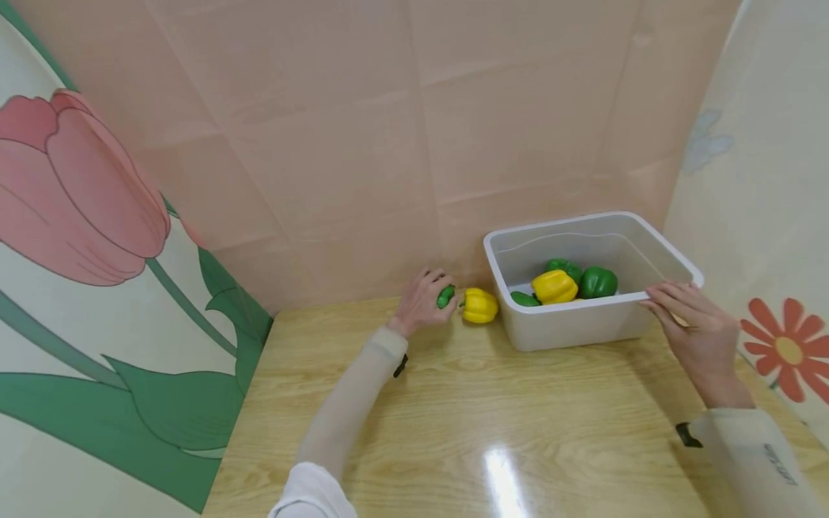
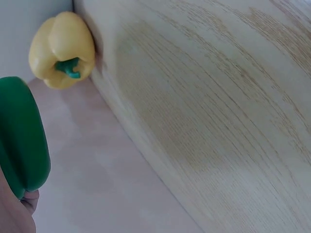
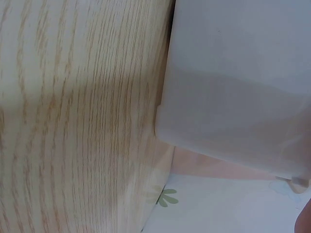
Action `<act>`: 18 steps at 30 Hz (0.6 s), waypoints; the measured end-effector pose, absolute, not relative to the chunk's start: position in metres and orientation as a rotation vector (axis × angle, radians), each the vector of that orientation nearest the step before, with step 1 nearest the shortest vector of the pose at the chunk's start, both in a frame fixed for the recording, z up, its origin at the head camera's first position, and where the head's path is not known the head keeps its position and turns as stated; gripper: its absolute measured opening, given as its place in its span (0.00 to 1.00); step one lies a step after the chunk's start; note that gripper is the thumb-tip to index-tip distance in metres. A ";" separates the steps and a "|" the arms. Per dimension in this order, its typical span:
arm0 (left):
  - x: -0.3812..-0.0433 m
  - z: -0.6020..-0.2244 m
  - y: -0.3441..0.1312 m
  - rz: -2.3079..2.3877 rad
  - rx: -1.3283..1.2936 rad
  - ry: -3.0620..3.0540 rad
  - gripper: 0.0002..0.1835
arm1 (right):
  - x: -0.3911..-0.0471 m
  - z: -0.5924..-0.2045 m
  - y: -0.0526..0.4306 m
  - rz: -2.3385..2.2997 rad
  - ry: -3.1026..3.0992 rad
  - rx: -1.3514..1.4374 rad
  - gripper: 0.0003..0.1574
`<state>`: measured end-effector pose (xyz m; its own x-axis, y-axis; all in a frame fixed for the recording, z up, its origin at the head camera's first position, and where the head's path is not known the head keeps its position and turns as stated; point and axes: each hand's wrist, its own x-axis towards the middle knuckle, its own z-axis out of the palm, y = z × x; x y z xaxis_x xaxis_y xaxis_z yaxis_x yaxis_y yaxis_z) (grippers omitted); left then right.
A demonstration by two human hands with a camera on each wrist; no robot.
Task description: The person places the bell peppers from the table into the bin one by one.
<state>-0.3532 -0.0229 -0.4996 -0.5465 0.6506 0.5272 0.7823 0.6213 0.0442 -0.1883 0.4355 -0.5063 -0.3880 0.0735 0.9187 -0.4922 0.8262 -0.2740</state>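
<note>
My left hand [image 1: 422, 302] grips a green bell pepper [image 1: 445, 296] above the table; in the left wrist view this green pepper [image 2: 22, 138] fills the left edge, with a little of the hand below it. Just right of that hand, a yellow bell pepper [image 1: 479, 306] lies on the table against the bin, its green stem facing the hand. With fingers over the rim and thumb below, my right hand [image 1: 696, 331] holds the near right corner of the white bin [image 1: 576, 327]. Inside the bin are a yellow pepper [image 1: 555, 287] and several green ones, including one at the right [image 1: 598, 282].
The wooden table [image 1: 453, 417] meets a pink-covered wall [image 1: 337, 158] behind. A tulip-printed panel [image 1: 97, 194] stands at the left, and a flower-printed panel [image 1: 771, 237] at the right, close to the right hand. The bin's side [image 3: 233, 87] fills much of the right wrist view.
</note>
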 end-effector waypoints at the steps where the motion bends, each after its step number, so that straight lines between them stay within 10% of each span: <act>1: -0.353 -0.500 -0.023 -0.383 -1.127 -2.372 0.16 | -0.188 -0.507 0.435 0.631 -1.880 0.315 0.16; 18: -0.352 -0.480 -0.019 -0.417 -1.144 -2.310 0.16 | -0.188 -0.507 0.435 0.643 -1.866 0.315 0.16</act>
